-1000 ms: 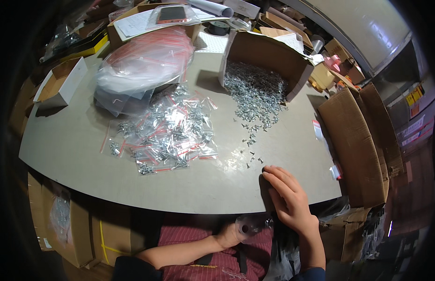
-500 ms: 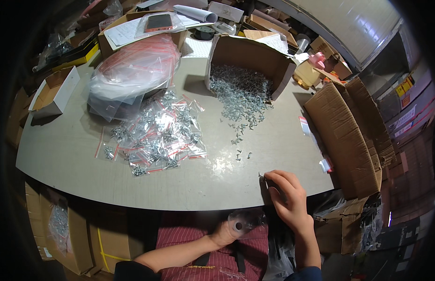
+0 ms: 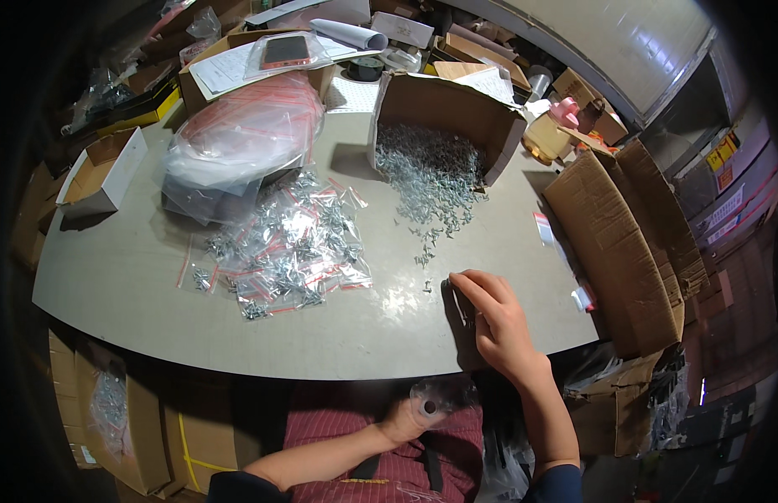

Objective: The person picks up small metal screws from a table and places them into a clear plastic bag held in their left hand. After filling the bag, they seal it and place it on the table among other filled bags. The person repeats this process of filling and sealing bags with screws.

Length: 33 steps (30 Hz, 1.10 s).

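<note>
Hands, two. The right hand is hovering low over the grey tabletop, fingers bending and tips standing close together beside one small silver metal screw; whether it is gripping that screw, one cannot tell. The left hand is curling below the table's near edge, in front of the lap, holding one small clear plastic bag; its fingers are partly hiding behind the film.

Screws, loose: one single silver screw is lying apart, left of the right fingertips. One large heap of silver screws, too many to count, is filling and spreading out of one open brown cardboard box, its open side facing the near edge.

Bags: one pile of clear, red-striped packets of screws is lying left of the screws, overlapping beyond counting. One tall stack of clear, red-lined plastic bags is standing behind the pile.

Surroundings: one small white open-topped carton is sitting at the far left; one long brown corrugated carton is standing along the right edge.
</note>
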Each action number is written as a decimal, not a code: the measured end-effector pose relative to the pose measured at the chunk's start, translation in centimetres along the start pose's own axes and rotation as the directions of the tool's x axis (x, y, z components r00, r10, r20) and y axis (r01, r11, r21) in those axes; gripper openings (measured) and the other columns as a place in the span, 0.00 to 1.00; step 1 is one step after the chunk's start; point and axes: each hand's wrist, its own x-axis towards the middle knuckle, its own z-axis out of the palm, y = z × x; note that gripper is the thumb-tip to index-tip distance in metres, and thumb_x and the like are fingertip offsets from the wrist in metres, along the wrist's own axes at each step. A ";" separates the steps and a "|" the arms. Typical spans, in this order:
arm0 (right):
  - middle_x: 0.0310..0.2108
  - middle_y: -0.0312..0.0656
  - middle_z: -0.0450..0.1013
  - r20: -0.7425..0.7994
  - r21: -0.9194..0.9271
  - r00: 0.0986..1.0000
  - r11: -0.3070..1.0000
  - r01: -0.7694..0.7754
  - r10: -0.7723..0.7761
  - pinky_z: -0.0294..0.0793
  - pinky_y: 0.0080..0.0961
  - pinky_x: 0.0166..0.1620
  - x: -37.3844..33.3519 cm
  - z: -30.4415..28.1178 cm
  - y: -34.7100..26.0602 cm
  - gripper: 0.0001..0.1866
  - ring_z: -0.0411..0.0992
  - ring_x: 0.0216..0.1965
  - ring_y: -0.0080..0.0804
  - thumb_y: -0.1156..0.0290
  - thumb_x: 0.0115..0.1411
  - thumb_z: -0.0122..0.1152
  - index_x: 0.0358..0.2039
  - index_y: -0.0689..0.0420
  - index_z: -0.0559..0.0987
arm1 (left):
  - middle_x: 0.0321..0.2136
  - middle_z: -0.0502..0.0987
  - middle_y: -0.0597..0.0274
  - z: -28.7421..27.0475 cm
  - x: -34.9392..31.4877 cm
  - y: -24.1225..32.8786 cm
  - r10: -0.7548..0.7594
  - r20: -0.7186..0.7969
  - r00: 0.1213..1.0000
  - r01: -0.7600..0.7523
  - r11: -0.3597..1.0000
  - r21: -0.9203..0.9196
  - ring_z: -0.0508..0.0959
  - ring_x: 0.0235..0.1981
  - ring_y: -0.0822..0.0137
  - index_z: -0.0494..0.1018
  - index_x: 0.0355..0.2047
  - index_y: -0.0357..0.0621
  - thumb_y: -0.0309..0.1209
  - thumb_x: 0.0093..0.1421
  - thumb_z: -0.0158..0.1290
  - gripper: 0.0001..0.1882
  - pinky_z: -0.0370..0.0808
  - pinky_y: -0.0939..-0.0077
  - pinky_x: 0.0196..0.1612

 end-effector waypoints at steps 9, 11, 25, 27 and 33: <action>0.52 0.51 0.76 -0.028 -0.088 1.000 0.996 -0.003 0.001 0.75 0.43 0.58 0.2 0.0 -0.4 0.34 0.73 0.54 0.55 0.93 0.45 0.52 0.55 0.61 0.81 | 0.42 0.86 0.51 -0.3 -0.1 0.1 -0.011 0.038 0.999 0.011 1.000 -0.003 0.85 0.41 0.54 0.82 0.49 0.42 0.35 0.62 0.68 0.18 0.82 0.63 0.48; 0.50 0.50 0.77 -0.046 -0.080 0.999 0.997 -0.023 0.019 0.76 0.42 0.57 -0.1 -0.1 -0.7 0.32 0.74 0.53 0.53 0.94 0.46 0.50 0.53 0.61 0.82 | 0.43 0.86 0.51 -0.2 -0.1 -0.2 0.001 0.033 0.999 -0.001 1.000 0.002 0.85 0.42 0.54 0.82 0.49 0.41 0.35 0.62 0.68 0.18 0.82 0.63 0.48; 0.46 0.48 0.80 -0.100 -0.063 0.992 0.994 -0.084 0.078 0.79 0.37 0.47 -3.5 -1.7 -3.0 0.22 0.78 0.45 0.48 0.91 0.54 0.58 0.48 0.61 0.84 | 0.48 0.84 0.57 -0.9 0.9 2.6 0.161 0.009 0.987 -0.158 0.977 -0.142 0.82 0.48 0.65 0.78 0.58 0.41 0.32 0.62 0.68 0.24 0.79 0.68 0.55; 0.46 0.48 0.80 -0.102 -0.090 0.993 0.994 -0.067 0.057 0.79 0.37 0.47 -3.9 -1.5 -2.8 0.21 0.78 0.44 0.48 0.91 0.55 0.60 0.48 0.61 0.84 | 0.48 0.85 0.58 -0.9 0.8 2.9 0.126 0.031 0.992 -0.120 0.983 -0.141 0.82 0.48 0.66 0.79 0.57 0.42 0.32 0.63 0.68 0.23 0.78 0.69 0.55; 0.46 0.48 0.80 -0.122 -0.102 0.991 0.992 -0.073 0.060 0.79 0.37 0.47 -4.0 -1.2 -3.0 0.20 0.78 0.44 0.48 0.91 0.55 0.61 0.48 0.61 0.84 | 0.47 0.86 0.60 -1.1 0.5 3.2 0.095 0.009 0.995 -0.094 0.994 -0.058 0.83 0.46 0.67 0.82 0.54 0.43 0.32 0.64 0.68 0.19 0.79 0.70 0.54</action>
